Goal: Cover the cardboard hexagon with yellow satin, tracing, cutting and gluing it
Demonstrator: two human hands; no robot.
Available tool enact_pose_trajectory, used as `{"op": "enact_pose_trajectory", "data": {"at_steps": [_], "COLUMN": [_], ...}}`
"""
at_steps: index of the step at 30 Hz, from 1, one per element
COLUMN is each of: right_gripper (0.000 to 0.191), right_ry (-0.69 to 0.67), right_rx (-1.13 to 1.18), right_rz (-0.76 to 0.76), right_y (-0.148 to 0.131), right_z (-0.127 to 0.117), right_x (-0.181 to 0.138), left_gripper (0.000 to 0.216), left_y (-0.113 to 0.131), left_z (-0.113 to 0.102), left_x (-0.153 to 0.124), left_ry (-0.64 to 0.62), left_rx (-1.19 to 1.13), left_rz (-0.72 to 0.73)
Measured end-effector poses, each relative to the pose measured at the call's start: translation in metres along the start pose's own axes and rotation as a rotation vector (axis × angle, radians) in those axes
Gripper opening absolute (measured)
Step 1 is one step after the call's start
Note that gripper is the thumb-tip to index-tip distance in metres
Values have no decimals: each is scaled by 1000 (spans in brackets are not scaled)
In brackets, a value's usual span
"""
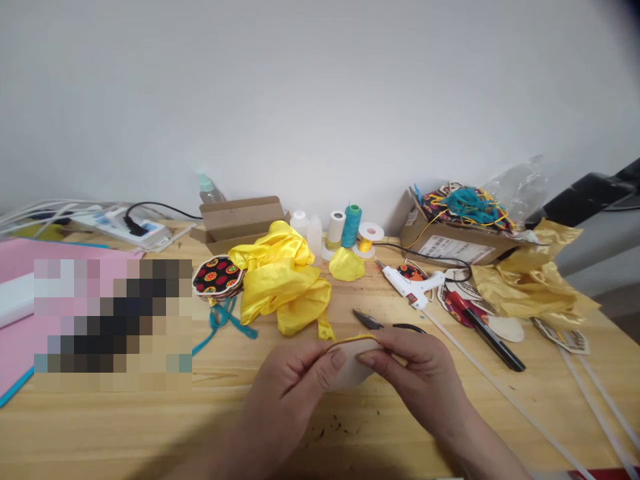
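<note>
Past the fingers [338, 360], a cardboard box [450, 248] holds patterned fabric [434, 203].

I see soft, even light on the wall [320, 100]. A dim shadow falls across the near table [320, 433]; the edges look bowed.

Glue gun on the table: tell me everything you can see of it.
The hot glue gun is white plastic with a narrow metal-looking nozzle. It lies on the wooden tabletop, nozzle pointing back and left. A round patterned fabric piece sits against its far side. A black cord runs just behind it; whether it connects to the gun can't be told.
</note>
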State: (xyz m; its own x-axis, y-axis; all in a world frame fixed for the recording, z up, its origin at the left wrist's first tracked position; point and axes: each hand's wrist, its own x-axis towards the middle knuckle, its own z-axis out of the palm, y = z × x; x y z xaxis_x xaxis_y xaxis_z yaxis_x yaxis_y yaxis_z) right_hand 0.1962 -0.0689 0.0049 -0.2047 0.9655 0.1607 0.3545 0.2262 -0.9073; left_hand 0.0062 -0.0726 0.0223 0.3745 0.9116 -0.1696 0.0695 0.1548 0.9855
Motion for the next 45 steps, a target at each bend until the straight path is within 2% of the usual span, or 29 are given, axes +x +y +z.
{"op": "enact_pose_trajectory", "data": {"at_steps": [14, 29, 45], "right_gripper": [15, 16, 13], "right_ry": [-14, -18, -68], "right_rx": [0, -13, 20], "right_rz": [-13, 36, 42], "right_y": [0, -1, -1], "right_z": [2, 3, 2], "right_x": [0, -2, -1], "left_gripper": [28, 26, 23], "left_y": [1, 1, -1], "left_z": [-1, -2, -5], "left_x": [1, 2, 7], "left_ry": [16, 47, 27], "left_rx": [45, 64, 15], "left_rz": [47, -37, -128]}}
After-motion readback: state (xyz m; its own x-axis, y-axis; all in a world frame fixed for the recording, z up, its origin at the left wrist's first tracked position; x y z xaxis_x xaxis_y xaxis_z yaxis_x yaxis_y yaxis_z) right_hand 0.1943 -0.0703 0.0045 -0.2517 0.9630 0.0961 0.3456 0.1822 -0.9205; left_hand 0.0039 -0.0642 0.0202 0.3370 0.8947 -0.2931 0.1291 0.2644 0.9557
